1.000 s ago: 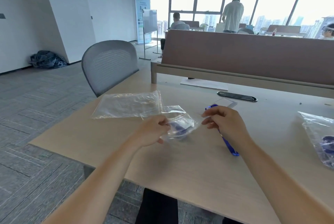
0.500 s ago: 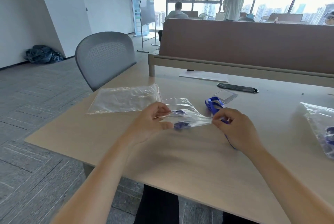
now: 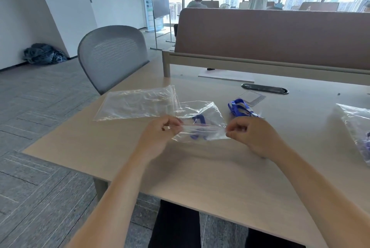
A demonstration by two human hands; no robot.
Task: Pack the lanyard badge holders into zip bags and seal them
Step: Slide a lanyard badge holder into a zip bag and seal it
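Left hand: My left hand pinches the left end of the zip bag at its closure strip, thumb and fingers curled tight on the plastic.
Right hand: My right hand pinches the strip's right end the same way, knuckles toward me.
Zip bag: It is stretched between both hands near the middle of the tabletop, its body trailing away from me onto the surface. A thin red line runs along the strip from hand to hand; I cannot tell whether it is pressed closed.
Contents: A blue lanyard shows through the clear plastic.
Empty zip bag: It lies flat to the left, its near corner touching the held bag.
Loose lanyard badge holder: It rests just beyond my right hand, blue strap bunched, with the clear card sleeve behind it.
Filled bag: It sits at the right edge, well apart, with blue inside.
Surroundings: A grey mesh chair stands at the tabletop's left corner, and a brown divider panel runs along the far side.
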